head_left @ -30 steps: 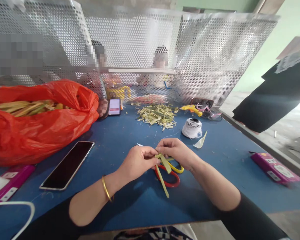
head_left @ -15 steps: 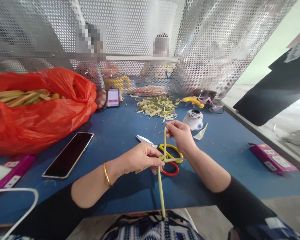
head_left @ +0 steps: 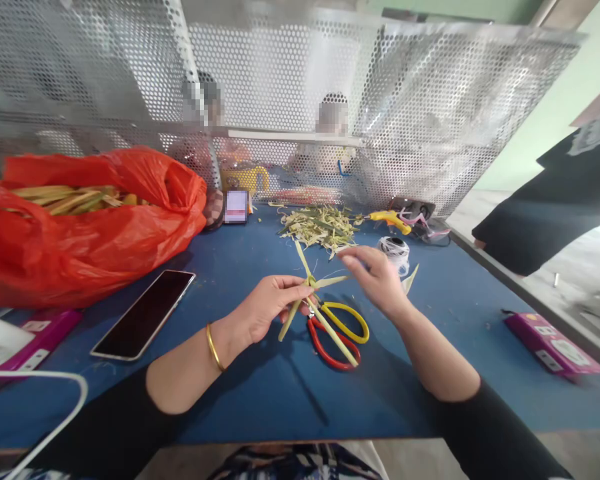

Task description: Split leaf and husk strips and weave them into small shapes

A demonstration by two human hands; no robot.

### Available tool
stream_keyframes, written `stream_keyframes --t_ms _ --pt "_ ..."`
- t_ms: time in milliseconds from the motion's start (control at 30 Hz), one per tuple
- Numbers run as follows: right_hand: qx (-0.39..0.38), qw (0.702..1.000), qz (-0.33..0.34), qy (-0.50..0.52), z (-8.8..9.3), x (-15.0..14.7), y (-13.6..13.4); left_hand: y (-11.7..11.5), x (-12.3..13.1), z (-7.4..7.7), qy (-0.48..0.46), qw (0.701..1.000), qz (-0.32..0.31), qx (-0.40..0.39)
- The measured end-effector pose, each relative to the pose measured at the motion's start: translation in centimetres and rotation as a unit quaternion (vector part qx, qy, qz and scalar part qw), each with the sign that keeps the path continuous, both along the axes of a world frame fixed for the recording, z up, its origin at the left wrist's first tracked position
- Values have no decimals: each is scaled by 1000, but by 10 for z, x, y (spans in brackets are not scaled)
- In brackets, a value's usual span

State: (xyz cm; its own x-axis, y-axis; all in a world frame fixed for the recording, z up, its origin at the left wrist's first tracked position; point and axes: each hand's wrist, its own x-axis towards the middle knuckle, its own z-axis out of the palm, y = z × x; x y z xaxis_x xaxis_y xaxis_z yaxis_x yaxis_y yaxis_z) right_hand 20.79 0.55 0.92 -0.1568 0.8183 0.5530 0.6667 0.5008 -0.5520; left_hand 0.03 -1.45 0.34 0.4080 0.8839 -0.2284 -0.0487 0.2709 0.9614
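Note:
Pinched between the thumb and fingers of my left hand is a small knot of pale green leaf strips. Its loose ends stick out in several directions, one reaching down to the right over the scissors. My right hand hovers just right of the strips, thumb and fingers apart, with nothing visible in it. Beneath the knot lie scissors with one red and one yellow handle on the blue table; their blades are hidden behind my left hand and the strips.
A heap of leaf scraps and a spool of white string lie beyond my hands. A red plastic bag of strips and a phone are left. A purple pack sits right. Behind a perforated metal screen are people.
My right hand has let go of the upright strip and drawn slightly right. My left hand has turned the knot and shifted it up and left; the view has tilted slightly.

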Motion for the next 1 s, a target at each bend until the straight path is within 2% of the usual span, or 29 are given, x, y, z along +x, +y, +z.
stream_keyframes --t_ms 100,200,300,367,467,533,600,767,933,1000 --pt "46 984 115 -131 -4 -8 -6 1 1 -2 -16 1000 21 -15" --pt "7 980 141 -139 -10 -14 -7 2 1 -4 -8 1000 16 -14" --pt "-136 976 167 -35 -11 -14 -3 1 2 -4 3 1000 1 -5" --pt "-231 954 182 60 -10 -14 -3 -1 3 -3 7 1000 -3 2" --pt "-323 917 174 158 -7 -20 -7 -6 6 -2 25 999 -26 12" --pt "-356 901 156 192 -7 -26 -11 -8 8 -1 46 998 -47 21" --pt "-352 902 124 218 -10 -32 -14 -9 8 -1 72 995 -63 26" --pt "-294 928 43 225 -21 -44 -16 -6 7 -4 109 991 -79 28" --pt "-244 957 64 143 -22 -37 -13 -9 9 -5 104 989 -105 13" --pt "-210 963 33 166 -17 -28 -6 -10 10 -4 95 991 -96 1"
